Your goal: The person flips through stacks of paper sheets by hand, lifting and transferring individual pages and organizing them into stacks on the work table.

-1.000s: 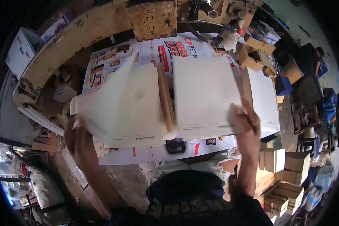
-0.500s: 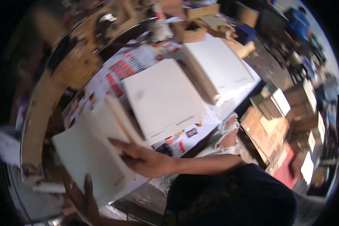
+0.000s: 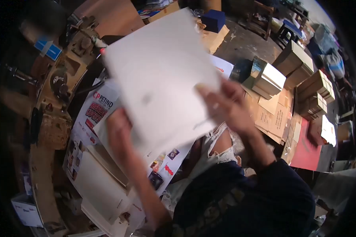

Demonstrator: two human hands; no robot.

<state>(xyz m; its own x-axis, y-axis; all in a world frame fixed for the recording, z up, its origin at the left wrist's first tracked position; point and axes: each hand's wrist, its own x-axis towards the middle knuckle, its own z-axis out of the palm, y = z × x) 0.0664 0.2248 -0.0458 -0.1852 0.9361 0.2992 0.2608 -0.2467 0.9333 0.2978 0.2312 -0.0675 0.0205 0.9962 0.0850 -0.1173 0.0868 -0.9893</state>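
Left hand (image 3: 120,123), right hand (image 3: 227,103): grips closed on opposite edges of paper (image 3: 162,71). Paper held above surface (image 3: 82,123).

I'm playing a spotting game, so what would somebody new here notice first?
Probably the big white paper in the middle, held between the left hand and right hand. Then maybe the bold red letters on the printed sheet partly under it, and the flat red piece over on the right.
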